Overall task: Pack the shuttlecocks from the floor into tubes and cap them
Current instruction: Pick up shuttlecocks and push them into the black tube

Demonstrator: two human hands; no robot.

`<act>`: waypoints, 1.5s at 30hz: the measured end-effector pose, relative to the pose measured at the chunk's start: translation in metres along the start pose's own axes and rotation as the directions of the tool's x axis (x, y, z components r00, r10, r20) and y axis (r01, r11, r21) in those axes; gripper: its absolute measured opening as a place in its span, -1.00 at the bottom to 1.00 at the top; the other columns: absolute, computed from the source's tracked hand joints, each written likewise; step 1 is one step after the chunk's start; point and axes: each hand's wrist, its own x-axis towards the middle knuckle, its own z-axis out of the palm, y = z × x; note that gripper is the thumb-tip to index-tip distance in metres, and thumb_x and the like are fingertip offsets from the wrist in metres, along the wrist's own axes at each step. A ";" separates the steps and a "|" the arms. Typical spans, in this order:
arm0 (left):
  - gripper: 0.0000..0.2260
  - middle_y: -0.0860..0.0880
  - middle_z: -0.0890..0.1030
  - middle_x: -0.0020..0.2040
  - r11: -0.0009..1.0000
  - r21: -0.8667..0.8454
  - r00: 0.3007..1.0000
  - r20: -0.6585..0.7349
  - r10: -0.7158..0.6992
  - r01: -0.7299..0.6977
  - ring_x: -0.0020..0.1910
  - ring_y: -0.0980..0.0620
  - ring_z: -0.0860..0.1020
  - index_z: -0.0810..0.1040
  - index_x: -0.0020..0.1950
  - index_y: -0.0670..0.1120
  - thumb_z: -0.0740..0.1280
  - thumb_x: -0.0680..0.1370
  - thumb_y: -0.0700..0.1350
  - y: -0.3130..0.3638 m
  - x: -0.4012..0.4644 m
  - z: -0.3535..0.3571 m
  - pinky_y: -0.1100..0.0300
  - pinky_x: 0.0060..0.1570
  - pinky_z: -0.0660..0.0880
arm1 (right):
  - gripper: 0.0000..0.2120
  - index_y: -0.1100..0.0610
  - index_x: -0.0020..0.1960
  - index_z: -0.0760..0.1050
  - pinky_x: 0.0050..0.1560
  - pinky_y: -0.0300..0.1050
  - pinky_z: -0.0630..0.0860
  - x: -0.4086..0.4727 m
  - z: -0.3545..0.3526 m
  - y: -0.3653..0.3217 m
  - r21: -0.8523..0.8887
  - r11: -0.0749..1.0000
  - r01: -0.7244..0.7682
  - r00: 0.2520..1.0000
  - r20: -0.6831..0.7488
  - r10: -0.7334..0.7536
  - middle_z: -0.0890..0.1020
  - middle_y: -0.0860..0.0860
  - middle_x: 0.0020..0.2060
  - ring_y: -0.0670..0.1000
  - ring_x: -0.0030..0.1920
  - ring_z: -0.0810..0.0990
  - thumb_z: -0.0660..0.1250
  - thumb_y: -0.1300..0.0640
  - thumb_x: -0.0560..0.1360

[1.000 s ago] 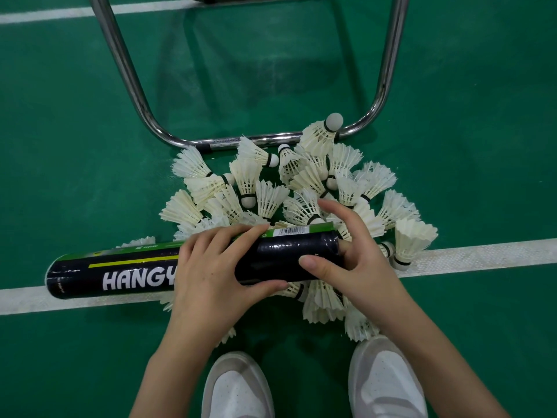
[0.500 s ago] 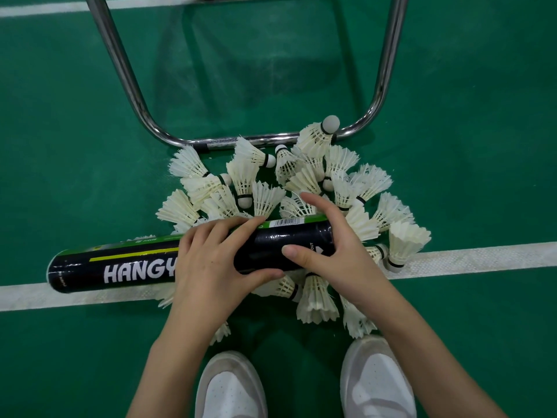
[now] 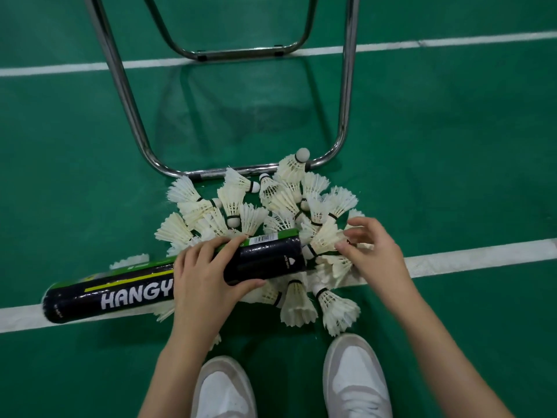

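A long black and green tube (image 3: pixel 265 260) lies across the view above the floor, its open end pointing right. My left hand (image 3: pixel 208 276) grips it around the middle. Just off that open end, my right hand (image 3: pixel 370 248) pinches the feathers of a white shuttlecock (image 3: pixel 324 241), whose cork points at the tube's mouth. A pile of several white shuttlecocks (image 3: pixel 262 206) covers the green floor behind and under the tube.
A chrome chair frame (image 3: pixel 343 116) stands just beyond the pile, its lower bar touching the far shuttlecocks. White court lines (image 3: pixel 482 251) run across the floor. My two white shoes (image 3: pixel 355 375) are at the bottom edge.
My right hand has let go of the tube's right end and moved right to take hold of a shuttlecock. The camera has tilted up, showing more of the chair frame.
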 end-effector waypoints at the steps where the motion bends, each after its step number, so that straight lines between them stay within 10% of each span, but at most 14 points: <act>1: -0.34 -0.02 0.58 0.10 1.000 0.000 1.000 -0.009 -0.010 0.010 0.07 -0.13 0.51 0.53 0.25 0.06 0.18 0.30 0.40 -0.001 0.001 0.001 -0.10 0.13 0.36 | -0.62 0.06 0.17 0.42 0.17 -0.01 0.48 0.005 0.001 0.004 -0.041 0.999 0.001 1.000 -0.015 -0.001 0.57 -0.06 0.01 -0.06 0.08 0.52 0.45 0.17 0.40; 11: -0.33 -0.05 0.59 0.11 1.000 -0.008 0.999 -0.019 -0.028 0.028 0.07 -0.19 0.51 0.52 0.26 0.04 0.18 0.29 0.41 0.003 0.010 0.005 -0.11 0.14 0.35 | -0.55 0.04 0.31 0.31 -0.03 -0.13 0.42 0.035 0.023 0.012 -0.313 0.949 0.028 0.999 0.024 -0.022 0.54 0.08 0.11 -0.03 -0.05 0.49 0.37 0.19 0.47; 25: -0.34 0.02 0.57 0.13 1.000 -0.019 0.999 -0.044 -0.011 0.010 0.11 -0.05 0.44 0.44 0.28 0.09 0.19 0.31 0.43 0.011 0.004 0.013 -0.05 0.16 0.32 | -0.63 -0.09 0.19 0.34 -0.16 -0.20 0.43 0.003 -0.006 -0.017 0.086 0.991 0.105 0.986 -0.137 -0.093 0.55 0.03 -0.24 -0.06 -0.26 0.48 0.35 0.19 0.48; 35: -0.36 0.02 0.55 0.15 0.999 -0.041 0.997 -0.080 0.008 -0.011 0.13 -0.01 0.39 0.42 0.29 0.10 0.37 0.30 0.35 0.016 0.002 0.011 -0.05 0.19 0.29 | -0.77 -0.07 0.16 0.37 -0.14 -0.37 0.49 -0.022 0.033 -0.032 0.390 0.921 -0.001 0.997 0.070 -0.029 0.65 0.04 -0.17 -0.09 -0.14 0.61 0.27 0.11 0.53; 45: -0.36 0.01 0.56 0.13 0.999 -0.033 0.995 -0.104 -0.010 0.007 0.13 -0.05 0.44 0.42 0.28 0.10 0.43 0.27 0.30 0.016 -0.001 0.006 -0.06 0.17 0.32 | -0.37 -0.25 0.22 0.25 0.00 -0.24 0.53 -0.033 0.050 -0.039 0.310 0.951 0.006 0.990 0.132 -0.049 0.62 -0.11 -0.12 -0.19 -0.11 0.60 0.48 0.21 0.36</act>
